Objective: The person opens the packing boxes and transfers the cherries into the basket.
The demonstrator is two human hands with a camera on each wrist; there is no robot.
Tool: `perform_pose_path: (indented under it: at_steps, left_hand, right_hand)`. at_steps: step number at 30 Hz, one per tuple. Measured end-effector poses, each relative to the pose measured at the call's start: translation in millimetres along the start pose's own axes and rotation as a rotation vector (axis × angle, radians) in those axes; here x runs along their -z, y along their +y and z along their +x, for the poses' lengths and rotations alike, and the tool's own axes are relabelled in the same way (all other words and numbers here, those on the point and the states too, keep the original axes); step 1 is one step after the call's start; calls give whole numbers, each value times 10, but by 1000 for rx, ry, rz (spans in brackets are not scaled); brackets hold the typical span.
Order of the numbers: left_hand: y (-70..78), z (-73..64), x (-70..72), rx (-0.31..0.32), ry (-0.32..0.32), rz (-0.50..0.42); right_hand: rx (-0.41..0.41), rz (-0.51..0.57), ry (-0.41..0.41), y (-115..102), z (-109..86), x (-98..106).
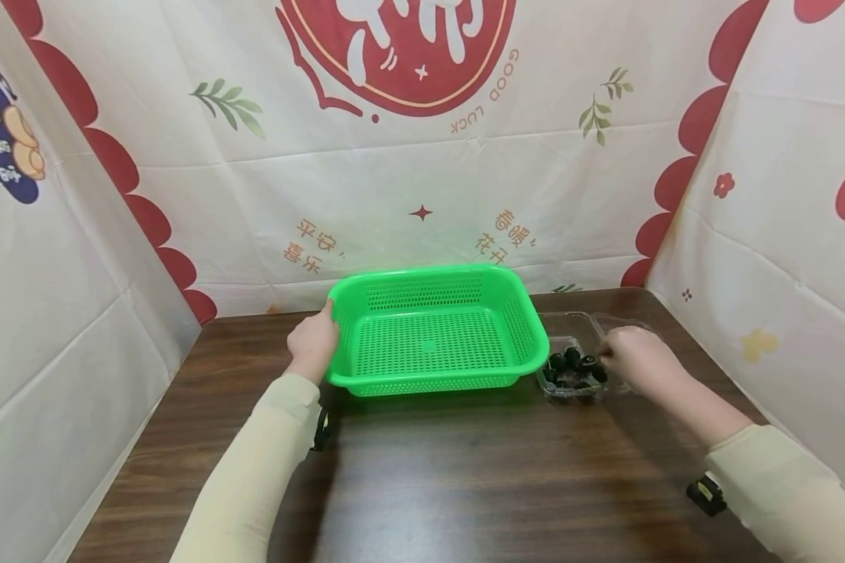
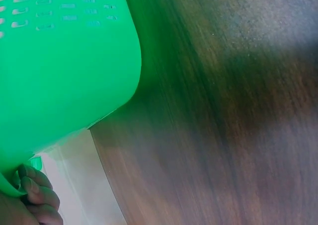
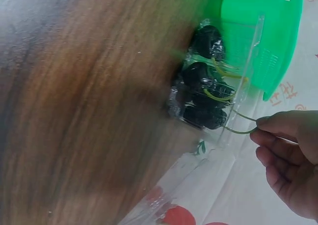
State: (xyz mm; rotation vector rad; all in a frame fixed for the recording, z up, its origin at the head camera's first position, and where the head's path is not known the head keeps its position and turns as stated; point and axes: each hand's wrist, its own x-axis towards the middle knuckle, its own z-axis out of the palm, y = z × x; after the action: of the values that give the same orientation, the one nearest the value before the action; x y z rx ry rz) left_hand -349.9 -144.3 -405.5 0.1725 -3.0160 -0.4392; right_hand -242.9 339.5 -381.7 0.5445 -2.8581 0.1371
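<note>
My left hand (image 1: 313, 342) grips the left rim of a green plastic basket (image 1: 433, 383). The left wrist view shows its fingers (image 2: 42, 195) curled at the basket's rim. Inside the basket only the perforated bottom is visible. To its right stands an open clear plastic box (image 1: 570, 322) with several dark cherries (image 1: 556, 362) in it. Above the box's right side is my right hand (image 1: 641, 358). Close up, its thumb and forefinger pinch thin green cherry stems (image 3: 241, 132) that run down to dark cherries (image 3: 203, 116) in the box.
The box's clear lid (image 1: 623, 319) lies folded out to the right, partly behind my right hand. Below is a brown wooden table (image 1: 451, 469). Printed white cloth (image 1: 408, 188) hangs behind the table and along both sides.
</note>
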Motion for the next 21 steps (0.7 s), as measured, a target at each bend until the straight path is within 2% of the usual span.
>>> perform_pose_path:
  at_steps: [7, 13, 21]
  left_hand:
    - [-19, -10, -10, -13, 15, -3]
    - [-13, -17, 3, -17, 32, -4]
    - [-4, -13, 13, -16, 25, 1]
  right_hand:
    - [3, 21, -5, -62, 48, 101]
    - [21, 17, 29, -90, 115, 198]
    - [55, 11, 74, -113, 187, 328]
